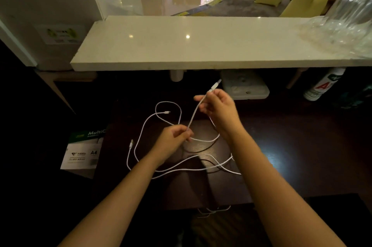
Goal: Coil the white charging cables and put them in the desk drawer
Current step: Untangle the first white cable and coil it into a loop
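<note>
Both forearms are bare from the lower edge of the view up to the wrists, with no sleeve, cuff, watch or band on either. The left hand (pixel 173 138) and the right hand (pixel 218 109) are bare too, without gloves or rings on the fingers (pixel 199 98) that show. Nothing else of the person is in view.
</note>
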`<move>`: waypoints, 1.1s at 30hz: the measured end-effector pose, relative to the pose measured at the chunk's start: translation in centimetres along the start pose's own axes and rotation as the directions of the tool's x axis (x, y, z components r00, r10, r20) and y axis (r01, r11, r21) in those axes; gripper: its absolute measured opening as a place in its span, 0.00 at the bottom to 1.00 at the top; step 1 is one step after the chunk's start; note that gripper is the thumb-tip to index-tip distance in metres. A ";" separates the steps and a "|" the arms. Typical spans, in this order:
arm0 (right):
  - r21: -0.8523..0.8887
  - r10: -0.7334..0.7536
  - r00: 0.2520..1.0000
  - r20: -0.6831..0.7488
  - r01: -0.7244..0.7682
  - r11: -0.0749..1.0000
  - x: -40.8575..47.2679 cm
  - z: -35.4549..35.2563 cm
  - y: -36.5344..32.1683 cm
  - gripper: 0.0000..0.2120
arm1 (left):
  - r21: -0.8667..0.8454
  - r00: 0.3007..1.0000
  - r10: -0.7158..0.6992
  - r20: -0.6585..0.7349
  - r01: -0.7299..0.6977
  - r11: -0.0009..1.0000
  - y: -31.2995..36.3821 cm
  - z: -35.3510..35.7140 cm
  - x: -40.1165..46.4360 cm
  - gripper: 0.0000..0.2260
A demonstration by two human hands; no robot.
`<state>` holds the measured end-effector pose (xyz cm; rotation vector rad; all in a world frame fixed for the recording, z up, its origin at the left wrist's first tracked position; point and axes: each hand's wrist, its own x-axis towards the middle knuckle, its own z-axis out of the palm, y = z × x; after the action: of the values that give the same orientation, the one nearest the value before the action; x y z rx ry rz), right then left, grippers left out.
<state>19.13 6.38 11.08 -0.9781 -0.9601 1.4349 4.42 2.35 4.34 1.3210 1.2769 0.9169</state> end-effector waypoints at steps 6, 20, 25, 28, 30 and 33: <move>0.140 -0.199 0.972 -0.122 0.215 0.966 0.0 -1.0 -5.4 0.07 | 0.255 0.992 0.126 0.015 -0.125 0.959 1.4 -2.7 0.2 0.06; 0.472 -0.029 0.920 -0.392 0.228 0.852 -1.6 -3.2 -6.4 0.07 | 0.351 0.979 0.206 0.001 -0.193 0.916 10.9 -9.0 4.2 0.10; 0.538 0.073 0.914 -0.399 0.169 0.826 -1.8 -3.1 -6.7 0.07 | 0.356 0.916 0.388 0.106 -0.399 0.845 21.8 -10.2 5.1 0.10; 0.470 0.024 0.929 -0.370 0.165 0.867 -1.9 -1.8 -8.8 0.07 | 0.507 0.829 0.550 0.101 -0.519 0.689 28.1 -10.9 4.5 0.07; 0.439 -0.047 0.945 -0.323 0.194 0.877 -2.0 -0.8 -10.3 0.08 | 0.644 0.629 0.775 0.069 -0.621 0.446 31.7 -11.3 3.6 0.07; 0.427 -0.138 0.956 -0.258 0.241 0.872 -2.3 0.4 -11.9 0.09 | 0.754 0.378 0.909 0.173 -0.645 0.125 34.5 -11.3 2.3 0.08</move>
<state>22.79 4.94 22.51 -0.6527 -0.5033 1.2721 0.34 9.95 39.64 2.8318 1.1451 1.5021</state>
